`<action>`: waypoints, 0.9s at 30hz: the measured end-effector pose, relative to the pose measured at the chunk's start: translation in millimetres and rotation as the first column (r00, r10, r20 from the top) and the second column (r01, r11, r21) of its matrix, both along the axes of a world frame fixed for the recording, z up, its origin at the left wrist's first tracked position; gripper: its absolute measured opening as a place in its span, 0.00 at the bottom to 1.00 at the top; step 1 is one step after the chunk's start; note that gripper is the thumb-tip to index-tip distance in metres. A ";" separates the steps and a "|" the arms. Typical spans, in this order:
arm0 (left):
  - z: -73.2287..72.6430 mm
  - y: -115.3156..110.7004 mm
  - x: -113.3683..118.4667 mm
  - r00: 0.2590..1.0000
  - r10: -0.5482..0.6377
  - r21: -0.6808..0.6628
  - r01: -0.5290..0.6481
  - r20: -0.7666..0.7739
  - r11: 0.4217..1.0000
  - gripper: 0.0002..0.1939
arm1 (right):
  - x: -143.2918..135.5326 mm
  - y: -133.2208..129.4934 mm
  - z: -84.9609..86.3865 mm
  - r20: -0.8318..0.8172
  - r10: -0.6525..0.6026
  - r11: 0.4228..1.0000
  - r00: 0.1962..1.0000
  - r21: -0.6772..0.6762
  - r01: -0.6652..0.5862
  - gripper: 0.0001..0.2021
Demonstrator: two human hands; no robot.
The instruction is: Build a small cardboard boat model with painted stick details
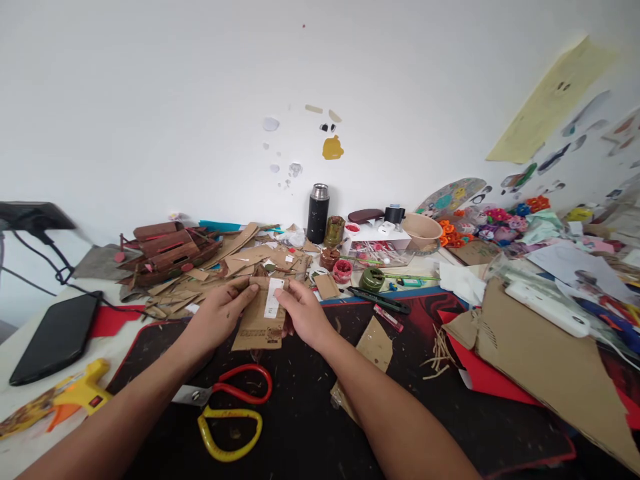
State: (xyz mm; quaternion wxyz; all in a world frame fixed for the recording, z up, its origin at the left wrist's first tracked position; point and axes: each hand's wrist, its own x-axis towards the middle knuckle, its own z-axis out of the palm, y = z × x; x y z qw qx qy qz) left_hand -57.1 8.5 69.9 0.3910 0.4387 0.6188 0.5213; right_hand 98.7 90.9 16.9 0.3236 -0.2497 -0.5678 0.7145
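Note:
Between my two hands I hold up a brown piece of cardboard [255,325] with a white label and dark print near its lower edge. My left hand [225,310] pinches its upper left side, thumb on the front. On the upper right, my right hand [303,310] grips it with the thumb by the label, and its other fingers are partly hidden behind. Below the cardboard, scissors [233,413] with one red and one yellow handle lie on the dark mat [300,427]. Another cardboard scrap [375,343] lies by my right forearm.
Cardboard scraps [270,257] and a brown model boat [167,250] lie behind my hands. A black flask [319,213], paint jars [343,270] and a utility knife [379,300] stand or lie beyond. A yellow glue gun [83,393] and phone [57,340] are left; large cardboard [545,367] is right.

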 end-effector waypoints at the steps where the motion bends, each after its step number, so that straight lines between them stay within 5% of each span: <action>1: 1.8 0.4 -1.0 1.000 -0.002 0.008 0.003 -0.017 1.000 0.24 | 0.0 -0.3 0.5 -0.001 0.003 1.000 1.000 -0.006 -0.003 0.18; 10: 5.6 1.6 -10.1 0.978 0.035 0.083 -0.018 -0.206 0.996 0.23 | 1.1 -0.1 3.9 0.003 0.046 0.999 0.999 0.007 -0.046 0.19; 15: 6.7 4.8 -10.0 0.981 -0.005 0.104 0.026 -0.195 0.994 0.29 | 3.0 -2.9 7.3 0.078 -0.069 0.986 0.995 0.158 0.056 0.12; 21: 20.5 -3.4 -18.2 0.900 0.171 0.147 -0.121 -0.401 0.982 0.31 | 9.9 -5.2 17.6 0.199 -0.424 0.731 0.884 0.651 0.204 0.08; 27: 31.5 -12.8 -7.8 0.939 -0.128 -0.082 0.108 -0.319 0.991 0.44 | 12.5 -8.1 17.7 0.249 -0.469 0.571 0.848 0.818 0.076 0.06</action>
